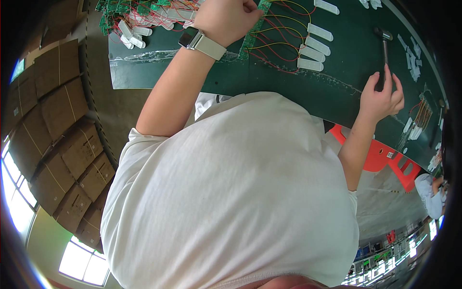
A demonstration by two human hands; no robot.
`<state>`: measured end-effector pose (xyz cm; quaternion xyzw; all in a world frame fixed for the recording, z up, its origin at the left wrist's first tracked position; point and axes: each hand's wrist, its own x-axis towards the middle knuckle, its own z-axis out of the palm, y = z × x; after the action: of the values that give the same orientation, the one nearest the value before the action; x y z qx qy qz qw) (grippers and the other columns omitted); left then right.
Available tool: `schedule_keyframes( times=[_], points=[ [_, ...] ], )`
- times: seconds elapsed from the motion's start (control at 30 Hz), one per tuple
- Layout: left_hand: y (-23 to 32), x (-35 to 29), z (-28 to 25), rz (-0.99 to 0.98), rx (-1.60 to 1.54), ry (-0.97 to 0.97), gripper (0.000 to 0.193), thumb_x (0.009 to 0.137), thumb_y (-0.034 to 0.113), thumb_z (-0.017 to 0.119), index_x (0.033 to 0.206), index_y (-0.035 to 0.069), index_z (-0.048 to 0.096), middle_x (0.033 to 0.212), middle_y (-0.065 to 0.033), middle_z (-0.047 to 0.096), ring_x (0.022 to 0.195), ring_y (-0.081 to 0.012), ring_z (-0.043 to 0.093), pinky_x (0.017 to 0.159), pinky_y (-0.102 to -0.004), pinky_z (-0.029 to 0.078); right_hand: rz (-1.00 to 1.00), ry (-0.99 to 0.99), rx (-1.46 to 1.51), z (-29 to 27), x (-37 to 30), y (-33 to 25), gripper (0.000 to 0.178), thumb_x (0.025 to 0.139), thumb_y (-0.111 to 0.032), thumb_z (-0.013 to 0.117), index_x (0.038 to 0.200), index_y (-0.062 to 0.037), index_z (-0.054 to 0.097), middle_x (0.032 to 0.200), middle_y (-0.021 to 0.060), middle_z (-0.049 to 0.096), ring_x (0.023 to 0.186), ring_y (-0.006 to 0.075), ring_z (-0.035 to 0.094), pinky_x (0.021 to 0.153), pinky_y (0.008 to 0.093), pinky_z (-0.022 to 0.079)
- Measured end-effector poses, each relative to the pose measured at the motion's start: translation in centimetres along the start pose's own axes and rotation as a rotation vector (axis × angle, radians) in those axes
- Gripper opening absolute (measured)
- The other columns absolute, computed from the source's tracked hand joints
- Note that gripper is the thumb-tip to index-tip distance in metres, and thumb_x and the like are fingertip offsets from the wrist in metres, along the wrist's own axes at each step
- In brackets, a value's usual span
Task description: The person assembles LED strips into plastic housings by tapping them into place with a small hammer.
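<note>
At the top edge my left hand (231,19), with a watch on its wrist, has its curled fingers against a long green circuit board strip (251,37); part of the hand is cut off by the frame. Red and yellow wires (284,42) run from the strip to several white plastic pieces (317,45) lying to its right. On the right, my right hand (383,98) is at the handle of a hammer (384,45), which lies on the dark green table (288,91). Its fingers are spread, with the index finger along the handle and the thumb apart from it.
A heap of wired green boards (130,7) and white pieces (132,34) covers the far left. Loose white parts (413,60) and a wired bundle (418,118) lie at right. Red stools (378,156) stand below the table; cardboard boxes (62,139) are stacked at left.
</note>
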<state>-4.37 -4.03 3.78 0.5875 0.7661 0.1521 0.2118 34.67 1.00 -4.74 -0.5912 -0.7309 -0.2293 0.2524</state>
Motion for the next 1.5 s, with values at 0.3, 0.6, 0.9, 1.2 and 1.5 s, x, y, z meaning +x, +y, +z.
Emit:
schedule_keyframes(
  times=[0.3,0.6,0.9,1.2,1.5],
  points=[
    [-0.7,2.8,-6.9,0.145,-0.208,0.156,0.02,0.081,0.018,0.078,0.086,-0.002,0.077,0.069,-0.0172,0.071,0.061,-0.0263,0.07,0.06,-0.0356,0.054,0.021,0.006,-0.014,-0.8,0.0,0.0,0.033,0.084,-0.03,0.076,0.115,-0.0375,0.079,0.122,-0.0056,0.064,0.111,0.0258,0.055,0.091,0.0446,0.047],
    [-8.0,8.4,-18.1,0.017,0.511,0.157,0.027,0.084,0.033,0.076,0.093,0.007,0.079,0.082,-0.0111,0.074,0.078,-0.0305,0.071,0.074,-0.0414,0.057,0.086,-0.056,0.075,-1.1,0.4,-0.9,0.034,0.085,-0.025,0.074,0.118,-0.0334,0.078,0.127,0.0001,0.062,0.117,0.0311,0.056,0.097,0.0478,0.046],
    [-7.1,5.3,-14.5,0.025,0.449,0.342,0.033,0.092,0.043,0.069,0.113,0.02,0.077,0.087,-0.0096,0.075,0.086,-0.0331,0.073,0.075,-0.0445,0.056,0.088,-0.039,0.233,-3.3,0.6,-1.8,0.031,0.081,-0.014,0.073,0.111,-0.0213,0.077,0.121,0.0015,0.062,0.116,0.0306,0.056,0.099,0.0456,0.042],
    [-6.4,-4.8,-7.0,0.351,0.237,0.476,0.024,0.087,0.0,0.07,0.11,0.005,0.075,0.087,-0.0031,0.069,0.066,-0.0168,0.049,0.064,-0.0327,0.043,0.234,0.04,0.271,-3.2,6.2,8.7,0.023,0.086,-0.015,0.075,0.109,-0.0166,0.077,0.112,0.0056,0.068,0.104,0.0301,0.064,0.09,0.04,0.052],
    [-2.1,-12.7,4.3,0.4,0.096,0.332,0.05,0.078,-0.001,0.07,0.127,0.009,0.073,0.109,-0.0114,0.062,0.09,-0.0297,0.058,0.081,-0.0436,0.047,0.651,-0.33,0.319,10.3,23.7,17.9,0.031,0.087,-0.025,0.079,0.109,-0.0037,0.077,0.114,0.0162,0.073,0.105,0.0342,0.069,0.091,0.043,0.055]
  ],
)
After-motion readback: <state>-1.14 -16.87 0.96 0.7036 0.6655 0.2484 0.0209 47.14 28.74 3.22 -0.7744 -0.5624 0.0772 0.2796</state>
